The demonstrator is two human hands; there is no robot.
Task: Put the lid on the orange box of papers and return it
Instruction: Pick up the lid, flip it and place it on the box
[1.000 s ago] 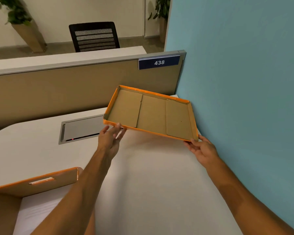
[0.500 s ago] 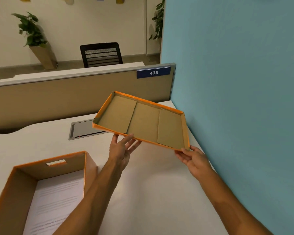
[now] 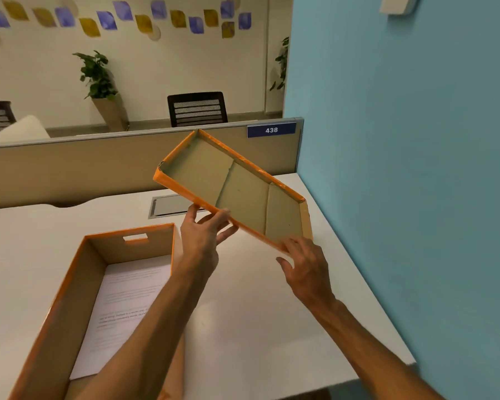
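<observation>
Holding shallow orange cardboard lid (image 3: 237, 189), underside up, with both hands (image 3: 205, 232) (image 3: 306, 264) gripping its near edge, right of open orange box of papers (image 3: 98, 284) on worktop (image 3: 272, 313). Next: inverting, aligning over box.

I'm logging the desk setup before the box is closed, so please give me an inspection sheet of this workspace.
Surface: white desk, with a closed grey cable hatch set in it.
Job's things: orange lid held in the air, tilted, hollow side toward the camera; open orange box on the desk at left, printed papers inside.
Clutter: nothing seen.
Hands: left hand under the lid's long near edge; right hand with its fingers at the lid's near corner.
Cables: nothing seen.
Surroundings: blue partition at right, beige divider with sign 438, black chair, potted plant.
</observation>
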